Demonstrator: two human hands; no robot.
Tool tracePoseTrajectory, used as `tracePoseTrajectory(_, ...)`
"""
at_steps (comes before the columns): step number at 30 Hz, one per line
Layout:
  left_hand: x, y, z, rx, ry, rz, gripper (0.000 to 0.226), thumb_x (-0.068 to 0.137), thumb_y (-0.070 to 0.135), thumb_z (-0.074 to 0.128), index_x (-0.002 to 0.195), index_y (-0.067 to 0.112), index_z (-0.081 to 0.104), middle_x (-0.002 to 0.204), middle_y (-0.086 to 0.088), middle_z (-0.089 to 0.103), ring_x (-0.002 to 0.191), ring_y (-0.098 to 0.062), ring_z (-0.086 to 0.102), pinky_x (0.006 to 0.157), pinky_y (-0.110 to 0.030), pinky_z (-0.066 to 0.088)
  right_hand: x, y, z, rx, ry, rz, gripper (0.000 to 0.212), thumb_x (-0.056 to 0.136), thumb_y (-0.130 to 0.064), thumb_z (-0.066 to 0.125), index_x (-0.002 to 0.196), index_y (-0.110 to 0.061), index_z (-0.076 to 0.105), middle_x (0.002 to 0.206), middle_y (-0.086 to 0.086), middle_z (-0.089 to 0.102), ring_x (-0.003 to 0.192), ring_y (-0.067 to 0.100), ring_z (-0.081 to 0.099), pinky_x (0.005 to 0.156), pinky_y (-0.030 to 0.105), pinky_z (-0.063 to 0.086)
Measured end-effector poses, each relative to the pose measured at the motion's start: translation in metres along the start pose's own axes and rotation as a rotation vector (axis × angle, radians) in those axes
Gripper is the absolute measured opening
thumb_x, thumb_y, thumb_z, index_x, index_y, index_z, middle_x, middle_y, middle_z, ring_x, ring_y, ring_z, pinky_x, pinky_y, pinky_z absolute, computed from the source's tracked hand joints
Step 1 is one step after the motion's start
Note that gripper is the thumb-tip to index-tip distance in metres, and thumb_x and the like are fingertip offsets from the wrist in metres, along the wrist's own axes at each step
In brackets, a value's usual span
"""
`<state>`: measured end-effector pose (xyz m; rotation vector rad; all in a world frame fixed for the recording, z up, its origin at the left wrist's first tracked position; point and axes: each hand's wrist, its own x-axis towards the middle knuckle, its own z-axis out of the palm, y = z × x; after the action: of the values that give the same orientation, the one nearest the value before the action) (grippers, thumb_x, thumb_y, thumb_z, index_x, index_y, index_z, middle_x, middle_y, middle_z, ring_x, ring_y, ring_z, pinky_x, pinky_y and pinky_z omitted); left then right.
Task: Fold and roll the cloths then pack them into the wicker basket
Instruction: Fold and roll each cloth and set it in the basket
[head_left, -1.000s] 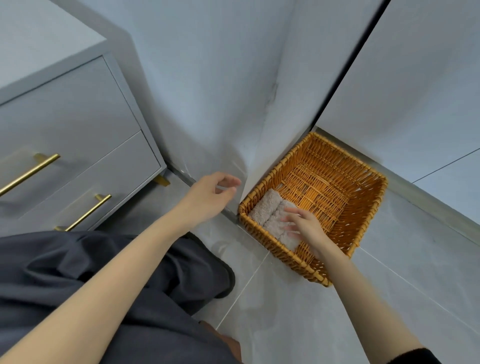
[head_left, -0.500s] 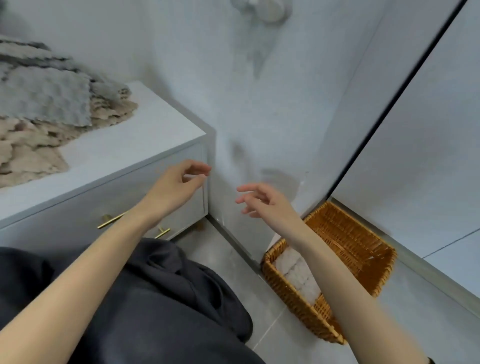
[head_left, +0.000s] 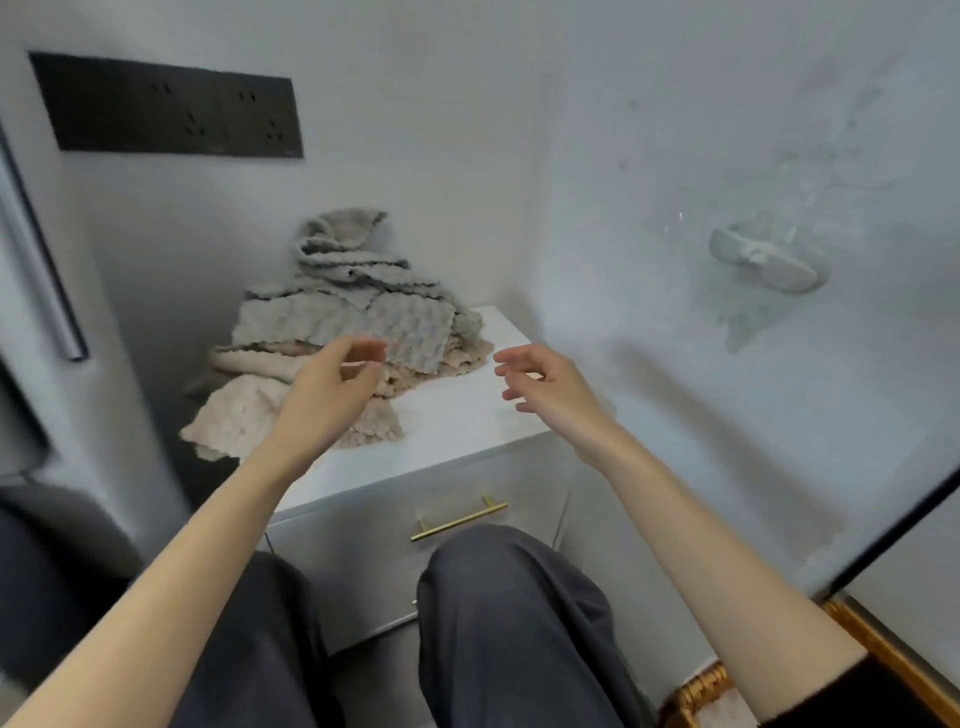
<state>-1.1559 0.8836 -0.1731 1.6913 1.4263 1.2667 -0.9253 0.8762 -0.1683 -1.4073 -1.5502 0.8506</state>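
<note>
1. The cloths lie in a loose heap on the white tabletop. Grey ones are on top and beige ones beneath. The heap fills the left and far part of the top and rises against the back wall at 12 o'clock.
2. At 8 o'clock of the heap a beige corner reaches the tabletop's left edge. I cannot tell whether it hangs over.
3. Bare tabletop runs from 3 to 6 o'clock of the heap, out to the front edge and the right front corner.
4. The left hand is raised in front of the heap's near side. Its fingers are loosely curled, with the thumb apart from them, and it holds nothing. The fingertips overlap the edge of a grey cloth in the view, and I cannot tell whether they touch it.
5. The right hand hangs over the tabletop's right edge at 3 o'clock of the heap. Its fingers are relaxed and slightly spread, and it is empty and clear of the cloths.
6. Between the two hands there is an open gap with bare tabletop under it.
7. Only a rim corner of the wicker basket shows, at 5 o'clock of the view. It sits low on the floor beside the right forearm, well apart from the cloths.
8. Two knees sit close to the drawer front at 6 o'clock, with the gold drawer handle just above them.
9. A dark socket panel is on the wall at 10 o'clock, and a wall hook is at 2 o'clock.
</note>
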Motion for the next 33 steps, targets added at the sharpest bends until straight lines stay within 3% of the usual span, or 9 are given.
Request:
tracePoseTrajectory(4, 0.014, -0.017, -0.024, 0.174, 0.064, 0.037, 0.034, 0.095, 0.017, 0.051, 0.129, 0.019, 0.054, 0.129, 0.003, 0.056, 0.117, -0.010, 0.050, 0.089, -0.022, 0.042, 0.041, -0.011, 0.038, -0.053, -0.045, -0.021, 0.024, 0.094, -0.015, 0.049, 0.111, -0.026, 0.060, 0.121, -0.006, 0.059, 0.099, 0.014, 0.057, 0.088, 0.029, 0.047)
tracePoseTrajectory(7, 0.031, -0.028, -0.034, 0.322, 0.074, 0.081, 0.042, 0.095, 0.019, 0.052, 0.136, 0.018, 0.049, 0.139, -0.001, 0.049, 0.131, -0.015, 0.040, 0.105, -0.027, 0.030, 0.072, -0.021, 0.063, -0.109, -0.044, -0.076, 0.028, 0.093, -0.012, 0.050, 0.118, -0.021, 0.059, 0.120, -0.007, 0.057, 0.099, 0.007, 0.052, 0.085, 0.024, 0.041)
tracePoseTrajectory(11, 0.061, -0.041, -0.034, 0.432, 0.063, 0.120, 0.044, 0.095, 0.019, 0.051, 0.138, 0.013, 0.048, 0.144, -0.004, 0.046, 0.136, -0.019, 0.036, 0.113, -0.033, 0.025, 0.110, -0.033, 0.089, -0.207, -0.011, -0.182, 0.030, 0.094, -0.013, 0.049, 0.121, -0.024, 0.056, 0.115, -0.007, 0.056, 0.071, 0.008, 0.056, 0.059, 0.015, 0.043)
tracePoseTrajectory(14, 0.082, -0.053, -0.030, 0.473, 0.074, 0.126, 0.046, 0.095, 0.021, 0.050, 0.140, 0.012, 0.045, 0.146, -0.004, 0.044, 0.137, -0.019, 0.034, 0.115, -0.032, 0.021, 0.139, -0.040, 0.106, -0.262, 0.014, -0.290, 0.032, 0.093, -0.016, 0.052, 0.124, -0.026, 0.056, 0.128, -0.007, 0.054, 0.095, 0.010, 0.056, 0.079, 0.018, 0.040)
tracePoseTrajectory(19, 0.105, -0.071, -0.024, 0.544, 0.054, 0.119, 0.050, 0.097, 0.025, 0.049, 0.145, 0.016, 0.039, 0.153, -0.002, 0.033, 0.144, -0.019, 0.020, 0.119, -0.038, 0.016, 0.177, -0.051, 0.130, -0.376, 0.026, -0.396, 0.037, 0.093, -0.028, 0.055, 0.130, -0.031, 0.052, 0.133, -0.002, 0.051, 0.123, 0.017, 0.044, 0.093, 0.026, 0.034)
tracePoseTrajectory(24, 0.113, -0.082, -0.030, 0.580, 0.040, 0.129, 0.053, 0.098, 0.028, 0.047, 0.148, 0.019, 0.032, 0.156, 0.001, 0.025, 0.146, -0.018, 0.011, 0.120, -0.036, 0.011, 0.205, -0.067, 0.152, -0.561, 0.135, -0.414, 0.033, 0.089, -0.042, 0.059, 0.120, -0.032, 0.063, 0.126, 0.001, 0.058, 0.120, 0.024, 0.044, 0.094, 0.038, 0.041)
tracePoseTrajectory(27, 0.113, -0.081, -0.036, 0.572, 0.044, 0.116, 0.053, 0.098, 0.028, 0.046, 0.148, 0.019, 0.032, 0.157, 0.002, 0.023, 0.146, -0.017, 0.010, 0.120, -0.035, 0.009, 0.214, -0.075, 0.155, -0.382, 0.146, -0.274, 0.021, 0.088, -0.038, 0.060, 0.093, -0.023, 0.074, 0.102, -0.002, 0.069, 0.103, 0.022, 0.058, 0.085, 0.036, 0.048)
tracePoseTrajectory(29, 0.111, -0.078, -0.036, 0.566, 0.046, 0.122, 0.053, 0.099, 0.028, 0.045, 0.149, 0.019, 0.031, 0.157, 0.002, 0.022, 0.146, -0.017, 0.010, 0.120, -0.035, 0.009, 0.216, -0.080, 0.149, -0.114, 0.174, -0.148, 0.024, 0.087, -0.032, 0.060, 0.068, -0.018, 0.061, 0.068, -0.004, 0.058, 0.072, 0.018, 0.054, 0.063, 0.029, 0.042)
tracePoseTrajectory(33, 0.104, -0.067, -0.031, 0.501, 0.059, 0.151, 0.054, 0.099, 0.024, 0.046, 0.149, 0.020, 0.028, 0.157, 0.003, 0.021, 0.146, -0.015, 0.009, 0.119, -0.032, 0.009, 0.214, -0.091, 0.115, 0.174, 0.366, -0.051, 0.026, 0.095, -0.029, 0.050, 0.073, -0.019, 0.041, 0.068, -0.007, 0.042, 0.063, 0.012, 0.039, 0.066, 0.031, 0.033)
